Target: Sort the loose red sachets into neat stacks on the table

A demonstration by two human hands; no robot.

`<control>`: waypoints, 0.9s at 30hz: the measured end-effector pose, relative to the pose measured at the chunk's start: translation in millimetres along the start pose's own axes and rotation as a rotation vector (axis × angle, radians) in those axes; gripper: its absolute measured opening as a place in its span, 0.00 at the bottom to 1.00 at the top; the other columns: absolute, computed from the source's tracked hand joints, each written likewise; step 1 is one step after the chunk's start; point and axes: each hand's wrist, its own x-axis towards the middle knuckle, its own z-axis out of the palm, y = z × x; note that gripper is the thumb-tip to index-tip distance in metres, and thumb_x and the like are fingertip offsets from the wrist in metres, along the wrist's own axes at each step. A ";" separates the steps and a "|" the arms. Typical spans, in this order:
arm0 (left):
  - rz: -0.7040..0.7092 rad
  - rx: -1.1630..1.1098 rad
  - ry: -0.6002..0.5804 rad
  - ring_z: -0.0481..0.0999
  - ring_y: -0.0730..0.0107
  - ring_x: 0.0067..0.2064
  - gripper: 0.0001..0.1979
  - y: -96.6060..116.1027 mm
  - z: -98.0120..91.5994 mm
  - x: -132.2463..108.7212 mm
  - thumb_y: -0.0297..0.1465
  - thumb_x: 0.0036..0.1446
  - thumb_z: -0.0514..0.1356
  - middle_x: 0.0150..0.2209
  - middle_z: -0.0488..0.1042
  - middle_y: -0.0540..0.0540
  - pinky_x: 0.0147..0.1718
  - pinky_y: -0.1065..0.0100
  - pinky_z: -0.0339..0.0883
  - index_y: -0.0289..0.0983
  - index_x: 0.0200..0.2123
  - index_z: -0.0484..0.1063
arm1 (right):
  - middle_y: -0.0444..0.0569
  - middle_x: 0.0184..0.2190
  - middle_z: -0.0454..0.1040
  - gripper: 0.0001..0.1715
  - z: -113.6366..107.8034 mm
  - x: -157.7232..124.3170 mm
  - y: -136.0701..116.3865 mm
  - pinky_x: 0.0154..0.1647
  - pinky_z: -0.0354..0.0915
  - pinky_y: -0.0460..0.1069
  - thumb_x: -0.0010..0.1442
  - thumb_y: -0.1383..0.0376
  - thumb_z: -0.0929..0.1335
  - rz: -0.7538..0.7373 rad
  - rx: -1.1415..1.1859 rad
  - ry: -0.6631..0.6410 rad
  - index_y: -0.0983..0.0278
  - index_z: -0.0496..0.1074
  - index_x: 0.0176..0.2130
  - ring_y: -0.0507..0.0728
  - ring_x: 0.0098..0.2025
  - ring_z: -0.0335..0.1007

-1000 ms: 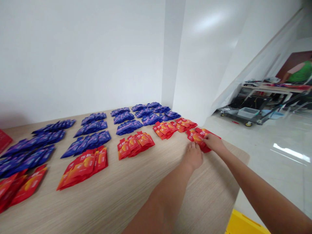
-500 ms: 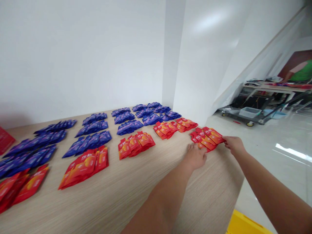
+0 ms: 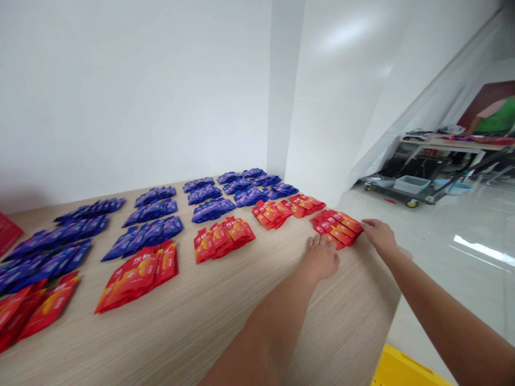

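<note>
A fanned row of red packets lies at the right end of the wooden table. My left hand rests flat on the table with its fingertips touching the near left edge of that row, fingers stretched out. My right hand is at the row's right end, fingers extended against the packets and holding nothing. More red packet groups and blue packet groups are laid out in rows across the table.
Another red group and blue groups fill the left. The table's right edge drops to a glossy floor. A yellow object sits below. Far right, a cart and a person in green at another table.
My right hand has come off the top of the red packets and moved to their right end. The packets now lie spread in a neat row, and my left hand has stayed at their near edge.
</note>
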 end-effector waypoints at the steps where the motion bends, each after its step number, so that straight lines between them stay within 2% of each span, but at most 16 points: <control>1: 0.002 0.001 -0.003 0.58 0.55 0.62 0.20 0.1 0.0 -0.1 0.35 0.63 0.45 0.60 0.61 0.33 0.60 0.52 0.50 0.32 0.55 0.61 | 0.56 0.28 0.75 0.17 -0.1 -2.7 -4.1 0.41 0.64 0.59 0.51 0.60 0.62 -0.019 -0.028 0.028 0.66 0.76 0.34 0.65 0.37 0.71; 4: 0.005 0.003 0.005 0.58 0.54 0.62 0.21 0.3 0.4 0.0 0.35 0.64 0.44 0.59 0.62 0.32 0.60 0.52 0.51 0.31 0.56 0.60 | 0.59 0.34 0.75 0.19 1.9 -17.4 -21.3 0.48 0.60 0.62 0.52 0.61 0.61 -0.174 -0.045 0.145 0.67 0.75 0.37 0.66 0.43 0.68; 7: -0.007 0.008 0.027 0.59 0.54 0.61 0.23 0.6 1.4 0.6 0.34 0.63 0.45 0.59 0.62 0.30 0.60 0.53 0.51 0.29 0.57 0.58 | 0.59 0.38 0.74 0.16 7.1 -39.7 -39.5 0.48 0.59 0.62 0.55 0.62 0.61 -0.354 0.019 0.248 0.65 0.73 0.37 0.65 0.45 0.65; 10: -0.012 -0.003 0.044 0.61 0.53 0.60 0.23 0.4 1.7 0.9 0.34 0.62 0.46 0.58 0.63 0.30 0.60 0.53 0.52 0.28 0.57 0.58 | 0.58 0.40 0.72 0.14 13.1 -62.2 -50.9 0.49 0.58 0.61 0.56 0.63 0.61 -0.441 0.055 0.275 0.64 0.72 0.38 0.64 0.46 0.64; 16: -0.011 -0.033 0.036 0.61 0.51 0.60 0.22 0.3 -1.9 1.2 0.34 0.61 0.48 0.57 0.63 0.29 0.59 0.51 0.53 0.27 0.56 0.59 | 0.57 0.46 0.70 0.13 16.1 -86.9 -56.2 0.49 0.58 0.61 0.57 0.66 0.61 -0.473 -0.036 0.245 0.64 0.73 0.39 0.64 0.49 0.62; 21: -0.030 -0.067 0.051 0.61 0.52 0.60 0.22 0.9 -0.8 2.9 0.31 0.61 0.48 0.57 0.64 0.28 0.59 0.52 0.53 0.24 0.56 0.59 | 0.56 0.49 0.68 0.12 13.2 -92.4 -61.1 0.48 0.58 0.61 0.56 0.65 0.63 -0.486 -0.151 0.221 0.62 0.73 0.38 0.66 0.51 0.60; 27: -0.037 -0.078 0.093 0.62 0.51 0.59 0.21 0.6 3.4 3.8 0.30 0.61 0.48 0.56 0.65 0.28 0.60 0.54 0.53 0.23 0.54 0.61 | 0.58 0.50 0.68 0.12 12.9 -93.8 -65.1 0.49 0.58 0.62 0.56 0.66 0.63 -0.512 -0.153 0.204 0.63 0.73 0.39 0.67 0.53 0.58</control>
